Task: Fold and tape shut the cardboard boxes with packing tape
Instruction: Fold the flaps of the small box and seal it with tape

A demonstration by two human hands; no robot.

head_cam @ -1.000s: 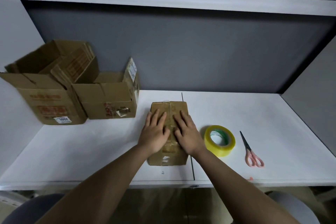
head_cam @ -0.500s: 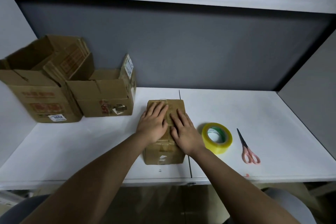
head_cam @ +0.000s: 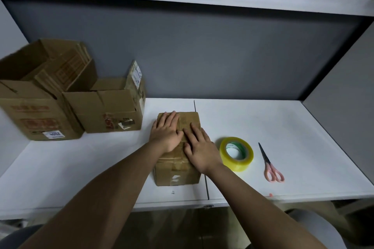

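**Pressing both palms flat on the small box**

We're looking down at both hands lying on top of the small cardboard box (head_cam: 178,174), which is sitting near the front edge of the white table (head_cam: 293,127), pretty much dead centre. The left hand (head_cam: 166,134) is lying flat with its fingers straight and together, reaching up toward the far left corner of the lid. The right hand (head_cam: 200,148) is flat too, fingers spread a bit, sitting slightly nearer to us and just touching the left one along the middle of the lid. Neither hand is gripping anything, they're just pressing down. A strip of clear tape is showing on the lid between the hands and running down the near face of the box.

Just to the right of the box, the yellowish packing tape roll (head_cam: 236,153) is lying flat on the table, close to the right wrist. A little further right, pink-handled scissors (head_cam: 270,162) are lying closed, blades pointing away from us.

Over on the far left, two open cardboard boxes are standing side by side and touching: the bigger box (head_cam: 30,115) with its flaps up, and the medium box (head_cam: 109,111) next to it, with one flap sticking up.
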